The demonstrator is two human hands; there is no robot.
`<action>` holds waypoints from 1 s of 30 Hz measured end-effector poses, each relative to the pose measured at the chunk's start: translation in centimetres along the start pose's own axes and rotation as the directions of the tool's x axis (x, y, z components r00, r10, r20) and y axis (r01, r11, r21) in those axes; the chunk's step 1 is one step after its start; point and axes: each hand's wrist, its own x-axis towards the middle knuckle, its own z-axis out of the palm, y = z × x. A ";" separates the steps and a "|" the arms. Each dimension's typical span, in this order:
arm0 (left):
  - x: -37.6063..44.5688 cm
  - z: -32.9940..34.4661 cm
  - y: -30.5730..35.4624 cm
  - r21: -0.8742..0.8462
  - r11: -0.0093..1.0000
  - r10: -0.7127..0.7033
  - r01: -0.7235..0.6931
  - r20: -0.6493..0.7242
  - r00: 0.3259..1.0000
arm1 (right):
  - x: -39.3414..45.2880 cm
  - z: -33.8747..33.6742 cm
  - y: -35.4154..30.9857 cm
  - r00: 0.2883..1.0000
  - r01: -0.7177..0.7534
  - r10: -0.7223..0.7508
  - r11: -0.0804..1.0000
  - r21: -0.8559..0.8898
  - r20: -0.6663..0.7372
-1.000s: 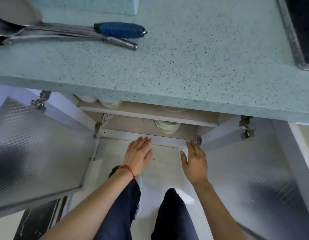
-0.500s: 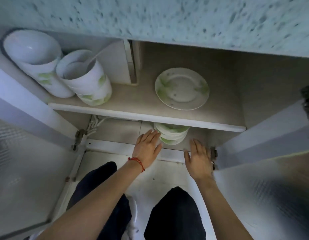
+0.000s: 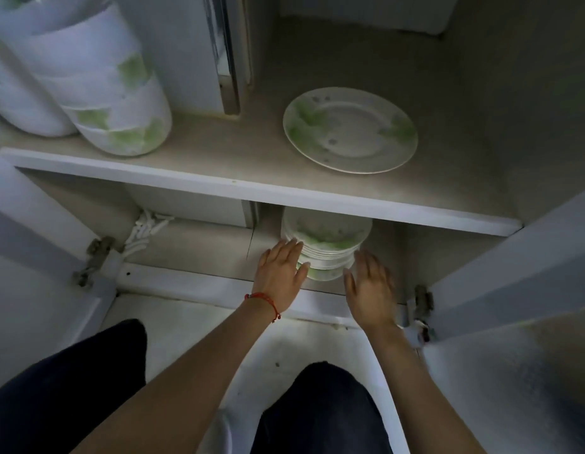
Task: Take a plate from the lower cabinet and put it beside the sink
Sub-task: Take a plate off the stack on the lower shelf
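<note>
Neither grip holds anything: the left hand and right hand are spread wide, flanking the plate stack. It sits on the cabinet's bottom shelf, near the front edge, the left fingertips touching its side.

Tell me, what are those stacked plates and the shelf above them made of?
The stacked plates look like glazed ceramic or porcelain: glossy white with green leaf print and thin rims, though melamine is possible. The shelf seems laminated board: matte beige top, white edge strip.
</note>
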 end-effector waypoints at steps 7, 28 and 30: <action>3.0 3.1 -1.9 -0.091 0.993 -0.080 0.071 -0.093 0.992 | 2.5 3.7 1.6 0.992 -0.112 0.122 0.979 0.172 -0.045; 9.1 6.5 -3.5 -0.417 0.869 -0.346 0.267 -0.126 0.930 | 8.5 7.8 3.5 0.914 -0.236 0.392 0.723 0.649 -0.105; 9.1 6.6 -3.3 -0.490 0.837 -0.353 0.244 -0.142 0.925 | 8.5 7.9 3.5 0.913 -0.218 0.393 0.701 0.679 -0.113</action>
